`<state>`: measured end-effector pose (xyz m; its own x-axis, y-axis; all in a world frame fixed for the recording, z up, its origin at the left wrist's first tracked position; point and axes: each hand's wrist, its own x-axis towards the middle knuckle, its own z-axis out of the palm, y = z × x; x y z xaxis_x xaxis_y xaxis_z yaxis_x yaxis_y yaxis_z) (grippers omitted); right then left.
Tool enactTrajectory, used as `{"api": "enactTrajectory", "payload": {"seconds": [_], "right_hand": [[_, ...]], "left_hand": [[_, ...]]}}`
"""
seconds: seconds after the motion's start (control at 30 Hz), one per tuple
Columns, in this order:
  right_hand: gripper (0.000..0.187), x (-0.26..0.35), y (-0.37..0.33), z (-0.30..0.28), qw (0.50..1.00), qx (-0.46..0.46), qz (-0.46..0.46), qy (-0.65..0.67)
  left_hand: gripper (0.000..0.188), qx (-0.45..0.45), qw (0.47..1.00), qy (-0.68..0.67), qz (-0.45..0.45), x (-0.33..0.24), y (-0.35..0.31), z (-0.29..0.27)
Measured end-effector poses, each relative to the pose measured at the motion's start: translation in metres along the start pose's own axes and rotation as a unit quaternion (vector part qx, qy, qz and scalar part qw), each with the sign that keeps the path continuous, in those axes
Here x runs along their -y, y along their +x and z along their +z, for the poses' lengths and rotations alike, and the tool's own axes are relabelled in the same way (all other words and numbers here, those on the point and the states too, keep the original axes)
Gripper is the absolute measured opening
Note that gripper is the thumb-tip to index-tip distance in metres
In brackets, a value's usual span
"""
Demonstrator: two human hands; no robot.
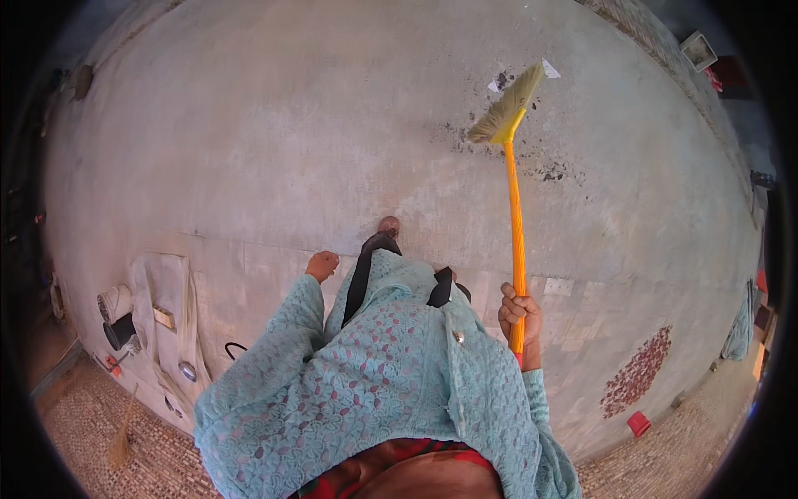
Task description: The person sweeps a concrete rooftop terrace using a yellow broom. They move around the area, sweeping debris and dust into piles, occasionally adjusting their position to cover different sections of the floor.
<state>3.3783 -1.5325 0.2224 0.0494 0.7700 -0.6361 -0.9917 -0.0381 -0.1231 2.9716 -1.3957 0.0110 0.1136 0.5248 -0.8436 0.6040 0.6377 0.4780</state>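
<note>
My right hand [520, 314] is wrapped round the orange handle of a broom [515, 212]. The broom reaches forward from me, and its fan-shaped bristle head with a yellow collar rests on the grey floor. Dark crumbs of dirt [552, 173] lie scattered around the bristles, along with white scraps [550, 69] beside the head's far tip. My left hand [322, 266] hangs at my left side with its fingers curled in, and nothing shows in it.
Left of me a pale cloth [184, 312] lies on the floor with small objects, beside a dark cylindrical container [121, 331]. Another broom [121, 445] lies on brickwork at lower left. Reddish pieces [636, 372] are spread at right, near a red object [638, 423].
</note>
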Motion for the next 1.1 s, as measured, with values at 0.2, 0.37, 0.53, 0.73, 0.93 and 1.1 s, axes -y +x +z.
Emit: {"api": "enactTrajectory", "payload": {"seconds": [0.2, 0.37, 0.53, 0.73, 0.93, 1.1], "right_hand": [[0.037, -0.013, 0.046, 0.021, 0.977, 0.076, 0.142, 0.139], [0.018, -0.019, 0.153, -0.017, 0.960, 0.070, 0.234, 0.137], [0.017, 0.046, 0.203, -0.053, 0.920, -0.007, 0.184, 0.345], [0.015, 0.175, 0.157, -0.096, 0.958, -0.020, 0.054, 0.281], [0.029, 0.231, 0.124, -0.100, 0.996, -0.046, -0.064, 0.045], [0.045, 0.183, 0.074, -0.055, 0.991, -0.049, -0.110, -0.064]], "left_hand": [[0.019, -0.013, 1.000, -0.021, -0.010, -0.018, -0.016, 0.006], [0.019, -0.045, 0.997, -0.066, -0.009, -0.034, -0.017, -0.009], [0.018, -0.102, 0.991, -0.080, -0.041, -0.023, -0.040, -0.018], [0.019, -0.097, 0.989, -0.060, -0.097, -0.019, -0.037, -0.004], [0.023, -0.047, 0.998, -0.027, -0.041, -0.072, -0.008, 0.025], [0.020, -0.047, 0.999, 0.004, -0.016, -0.089, 0.000, 0.029]]}}
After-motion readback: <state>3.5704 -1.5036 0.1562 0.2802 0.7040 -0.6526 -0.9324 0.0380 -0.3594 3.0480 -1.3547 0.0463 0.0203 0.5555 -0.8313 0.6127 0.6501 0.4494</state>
